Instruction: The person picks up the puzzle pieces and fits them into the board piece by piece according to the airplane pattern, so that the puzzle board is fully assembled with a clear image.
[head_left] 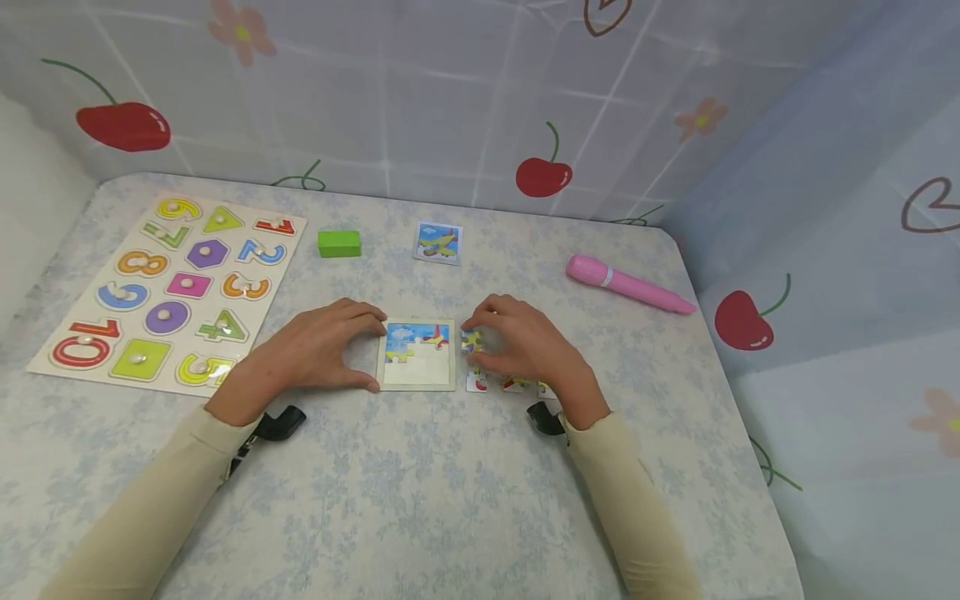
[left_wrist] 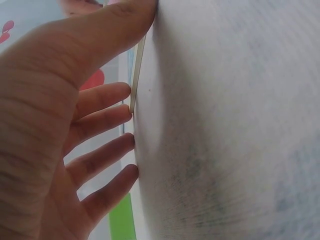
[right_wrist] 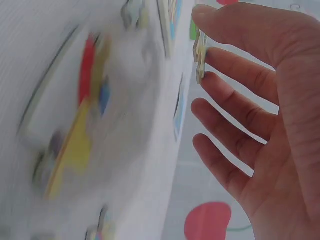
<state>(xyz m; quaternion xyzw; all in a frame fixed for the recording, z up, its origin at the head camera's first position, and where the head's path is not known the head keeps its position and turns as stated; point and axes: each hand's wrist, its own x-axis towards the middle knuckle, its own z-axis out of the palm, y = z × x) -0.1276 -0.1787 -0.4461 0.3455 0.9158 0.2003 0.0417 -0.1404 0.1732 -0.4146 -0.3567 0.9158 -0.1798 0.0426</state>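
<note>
- Left hand [head_left: 322, 346] is standing wide, thumb and fingers well apart; it's touching the left side of the puzzle tray [head_left: 427, 367], fingertips near the far corner, thumb by the near corner.
- Puzzle tray is lying flat on the patterned tabletop [head_left: 420, 483], between both hands.
- Fitted pieces [head_left: 402, 334] are filling the tray's far row and part of its left side, showing blue sky, some yellow, a red tail; the rest of the tray floor is showing bare.
- Right hand [head_left: 521, 337] is pinching a puzzle piece [right_wrist: 200, 60] between thumb and fingertips, gap narrow, just right of the tray; the piece is tilting up on edge in the right wrist view.
- Other fingers of that hand are bending loosely.
- Loose pieces [head_left: 476, 382] are lying on the tabletop below the right hand, partly hidden; one is looking blurred in the right wrist view, red and yellow print.
- Picture card [head_left: 438, 242] with a yellow plane is lying beyond the tray.
- Green block [head_left: 339, 243] is sitting left of the card.
- Number board [head_left: 274, 270] with knobbed numbers and shapes is lying far left.
- Pink pen-like object [head_left: 630, 285] is lying at right.
- Cherry-print curtain [head_left: 435, 100] is hanging behind.
</note>
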